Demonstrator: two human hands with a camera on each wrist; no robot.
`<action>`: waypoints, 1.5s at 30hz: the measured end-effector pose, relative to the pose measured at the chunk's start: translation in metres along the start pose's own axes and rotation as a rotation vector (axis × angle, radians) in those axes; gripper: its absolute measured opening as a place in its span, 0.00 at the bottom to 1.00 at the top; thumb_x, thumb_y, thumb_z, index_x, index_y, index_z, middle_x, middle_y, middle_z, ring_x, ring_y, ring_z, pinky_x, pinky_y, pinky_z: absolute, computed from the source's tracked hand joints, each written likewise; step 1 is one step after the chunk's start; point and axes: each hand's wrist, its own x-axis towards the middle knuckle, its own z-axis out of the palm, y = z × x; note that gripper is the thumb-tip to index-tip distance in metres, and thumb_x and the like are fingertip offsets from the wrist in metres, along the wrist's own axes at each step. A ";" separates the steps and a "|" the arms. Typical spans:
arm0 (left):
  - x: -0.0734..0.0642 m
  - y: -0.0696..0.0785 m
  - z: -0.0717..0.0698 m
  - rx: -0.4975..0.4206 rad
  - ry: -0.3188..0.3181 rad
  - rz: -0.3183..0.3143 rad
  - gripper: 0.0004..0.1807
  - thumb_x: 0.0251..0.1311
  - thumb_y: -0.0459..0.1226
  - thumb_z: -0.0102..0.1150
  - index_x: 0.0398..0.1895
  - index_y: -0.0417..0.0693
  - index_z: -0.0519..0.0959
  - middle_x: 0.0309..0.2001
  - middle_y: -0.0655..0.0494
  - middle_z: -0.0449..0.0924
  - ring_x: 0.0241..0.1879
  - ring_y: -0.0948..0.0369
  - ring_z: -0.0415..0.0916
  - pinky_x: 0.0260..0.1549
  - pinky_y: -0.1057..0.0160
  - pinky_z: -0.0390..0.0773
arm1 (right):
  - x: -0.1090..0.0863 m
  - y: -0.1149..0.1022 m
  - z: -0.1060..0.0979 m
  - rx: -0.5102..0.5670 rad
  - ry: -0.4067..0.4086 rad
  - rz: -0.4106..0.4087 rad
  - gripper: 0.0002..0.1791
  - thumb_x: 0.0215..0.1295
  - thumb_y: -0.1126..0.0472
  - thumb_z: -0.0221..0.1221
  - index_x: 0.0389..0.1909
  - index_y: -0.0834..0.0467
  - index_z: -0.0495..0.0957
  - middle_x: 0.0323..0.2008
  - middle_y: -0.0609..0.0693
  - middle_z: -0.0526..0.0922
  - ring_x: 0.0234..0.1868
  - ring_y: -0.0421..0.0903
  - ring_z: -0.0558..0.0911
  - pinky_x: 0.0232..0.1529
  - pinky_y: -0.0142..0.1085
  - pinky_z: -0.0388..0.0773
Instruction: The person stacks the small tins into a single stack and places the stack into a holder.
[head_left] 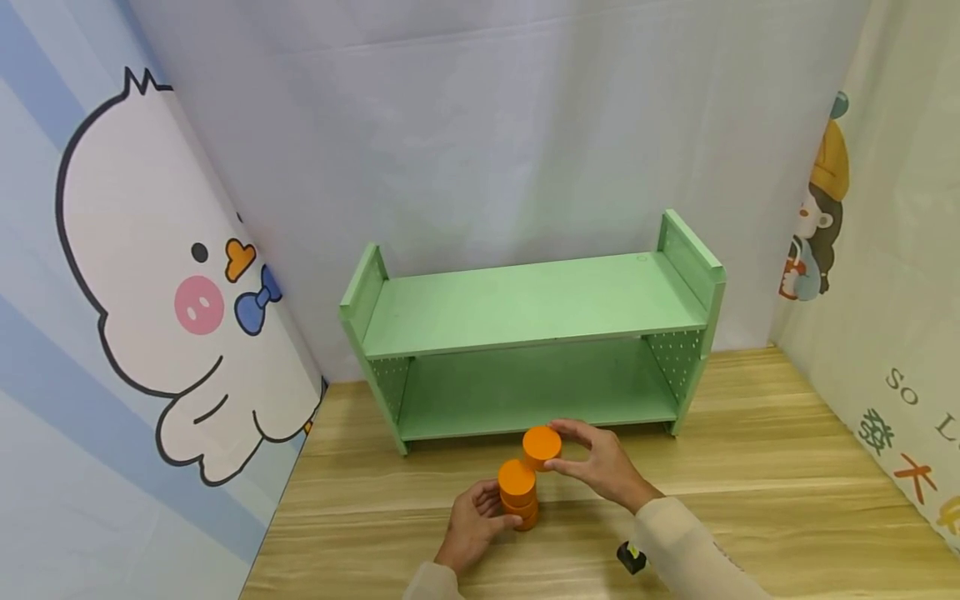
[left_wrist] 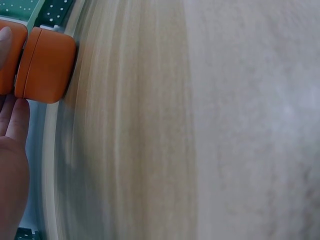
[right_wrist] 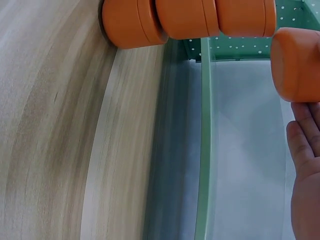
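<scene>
Several orange round lidded jars (head_left: 517, 483) stand in an upright stack on the wooden table. My left hand (head_left: 472, 525) grips the side of this stack between thumb and fingers; the left wrist view shows its thumb on one jar, above the lowest jar (left_wrist: 50, 65). Another orange jar (head_left: 542, 448) is pinched in my right hand (head_left: 603, 467), raised just behind and to the right of the stack top. In the right wrist view, a small gap separates that held jar (right_wrist: 295, 67) from the three stacked jars (right_wrist: 187, 17).
A green two-tier shelf (head_left: 536, 304) with perforated side panels stands behind the hands. A small black object with a yellow-green patch (head_left: 632, 557) lies on the table (head_left: 780, 467) near the right sleeve. Printed cloth hangs around the back and sides.
</scene>
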 end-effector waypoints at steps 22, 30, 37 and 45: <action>-0.001 0.003 0.000 -0.034 -0.011 -0.038 0.30 0.48 0.26 0.76 0.56 0.28 0.75 0.56 0.36 0.79 0.58 0.44 0.77 0.57 0.54 0.80 | -0.001 -0.003 0.006 0.020 -0.032 -0.035 0.31 0.56 0.59 0.73 0.59 0.64 0.77 0.57 0.56 0.82 0.57 0.55 0.81 0.62 0.51 0.75; 0.001 0.001 -0.001 -0.034 -0.014 -0.025 0.30 0.48 0.26 0.76 0.56 0.28 0.75 0.56 0.36 0.79 0.57 0.44 0.77 0.57 0.55 0.80 | -0.002 -0.006 0.007 0.032 -0.049 -0.038 0.32 0.57 0.56 0.73 0.60 0.65 0.77 0.57 0.56 0.81 0.58 0.55 0.80 0.62 0.52 0.74; -0.001 0.006 -0.001 -0.040 -0.016 -0.032 0.30 0.48 0.25 0.75 0.56 0.29 0.75 0.56 0.37 0.79 0.58 0.45 0.77 0.57 0.55 0.80 | -0.003 -0.007 0.012 0.032 -0.044 -0.059 0.31 0.56 0.58 0.73 0.59 0.63 0.77 0.57 0.56 0.82 0.57 0.56 0.80 0.61 0.52 0.75; 0.001 0.001 -0.001 -0.018 -0.014 -0.039 0.30 0.48 0.26 0.76 0.56 0.29 0.75 0.56 0.36 0.79 0.57 0.44 0.77 0.56 0.53 0.80 | -0.003 -0.007 0.016 0.026 -0.043 -0.061 0.30 0.56 0.57 0.73 0.59 0.62 0.78 0.56 0.55 0.82 0.57 0.54 0.81 0.61 0.52 0.76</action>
